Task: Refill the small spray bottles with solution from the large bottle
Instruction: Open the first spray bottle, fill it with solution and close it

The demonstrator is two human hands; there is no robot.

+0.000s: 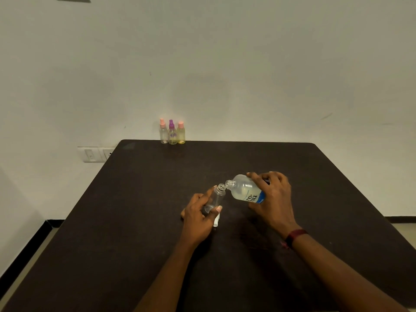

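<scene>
Clear small bottle [216, 197]: light, tippy; your left hand [199, 216] curls its fingers round it.
Large bottle [246, 190]: slick; your right hand [273, 194] wraps its body.

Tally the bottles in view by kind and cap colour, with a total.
Pink-capped spray bottles: 2
Purple-capped spray bottle: 1
Uncapped small bottle, held in the left hand: 1
Large bottle, tilted in the right hand: 1
Total: 5
</scene>
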